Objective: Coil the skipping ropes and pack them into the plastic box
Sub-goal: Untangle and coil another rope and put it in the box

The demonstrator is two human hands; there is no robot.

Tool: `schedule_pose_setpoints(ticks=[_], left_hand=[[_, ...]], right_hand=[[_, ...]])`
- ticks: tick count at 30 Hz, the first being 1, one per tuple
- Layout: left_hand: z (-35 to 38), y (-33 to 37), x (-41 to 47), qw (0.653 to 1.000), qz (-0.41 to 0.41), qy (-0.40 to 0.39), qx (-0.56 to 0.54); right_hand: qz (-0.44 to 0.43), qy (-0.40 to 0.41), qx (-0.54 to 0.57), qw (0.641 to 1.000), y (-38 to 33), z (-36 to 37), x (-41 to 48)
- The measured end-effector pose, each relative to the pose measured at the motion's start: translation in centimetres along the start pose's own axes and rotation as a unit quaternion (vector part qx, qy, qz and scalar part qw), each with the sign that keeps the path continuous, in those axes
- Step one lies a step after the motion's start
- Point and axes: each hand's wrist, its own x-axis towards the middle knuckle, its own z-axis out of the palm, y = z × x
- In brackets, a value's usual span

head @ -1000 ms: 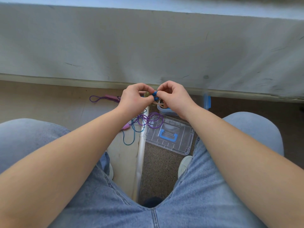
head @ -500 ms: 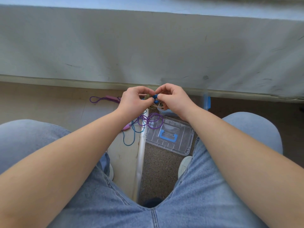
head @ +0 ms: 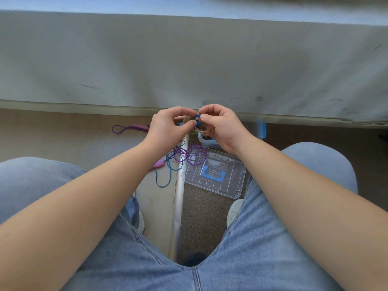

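My left hand and my right hand meet in mid-air, fingertips pinched together on a small blue rope bundle with thin tan cord looped around it. Below them on the floor lies a purple skipping rope with pink handles, tangled with a teal rope. A second loop of purple rope lies farther left. The clear plastic box sits under my right hand, mostly hidden. Its clear lid with a blue handle lies nearer to me.
A grey wall rises straight ahead with a ledge at its foot. My jeans-clad knees frame the floor space on both sides. A white pipe runs along the floor toward me. A blue clip lies at the right.
Both hands have stayed together on the blue bundle, with the fingers shifting slightly as they work the cord. Ropes and lid on the floor have not moved.
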Motion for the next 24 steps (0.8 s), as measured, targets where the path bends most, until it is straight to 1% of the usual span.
schedule_pose_setpoints(ticks=[5, 8, 10, 13, 14, 16, 19, 24], left_hand=[[0.1, -0.3, -0.1, 0.993, 0.058, 0.048, 0.087], [0.3, -0.1, -0.2, 0.984, 0.079, 0.039, 0.157], [0.4, 0.1, -0.2, 0.984, 0.050, 0.036, 0.165], [0.6, 0.4, -0.2, 0.991, -0.023, 0.025, 0.130], [0.7, 0.4, -0.1, 0.992, -0.037, 0.016, 0.116], [0.9, 0.5, -0.3, 0.995, -0.055, 0.002, 0.087], [1.4, 0.8, -0.2, 0.995, -0.084, 0.024, 0.042], [1.3, 1.2, 0.0, 0.993, -0.089, 0.046, 0.065]], right_hand=[[-0.014, 0.023, -0.058, 0.998, -0.1, 0.3, -0.2], [-0.058, 0.036, -0.167, 0.984, 0.1, 0.5, -0.3], [-0.111, 0.036, -0.263, 0.958, 0.4, 0.6, -0.3], [-0.175, 0.008, -0.374, 0.911, 0.4, 0.7, -0.7], [-0.178, -0.002, -0.383, 0.906, 0.3, 0.7, -0.8], [-0.146, -0.014, -0.344, 0.927, -0.1, 0.8, -1.0], [-0.111, -0.010, -0.290, 0.950, -0.2, 1.1, -0.9], [-0.080, -0.041, -0.235, 0.968, -0.2, 1.0, -0.8]])
